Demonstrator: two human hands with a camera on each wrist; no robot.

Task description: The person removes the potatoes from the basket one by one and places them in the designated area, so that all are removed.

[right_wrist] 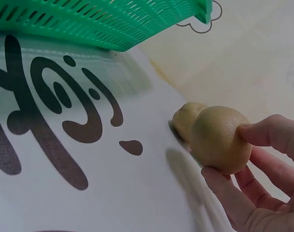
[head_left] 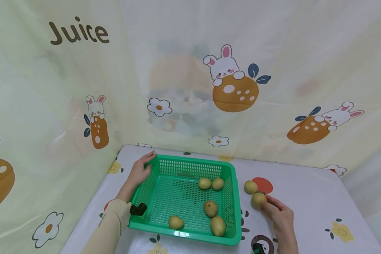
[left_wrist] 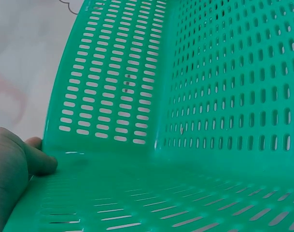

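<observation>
A green plastic basket with slotted walls stands on the table. My left hand holds its rim at the far left corner; in the left wrist view, the hand has a digit lying over the rim. To the right of the basket, my right hand pinches a potato between thumb and fingers. The right wrist view shows this potato lifted above the cloth. Just behind it, another potato lies on the table. Several potatoes sit inside the basket, one potato near its front wall.
A white printed tablecloth covers the table. Pale curtains printed with rabbits and oranges hang behind it and along the left side. Inside the basket, the potatoes lie mostly toward the right.
</observation>
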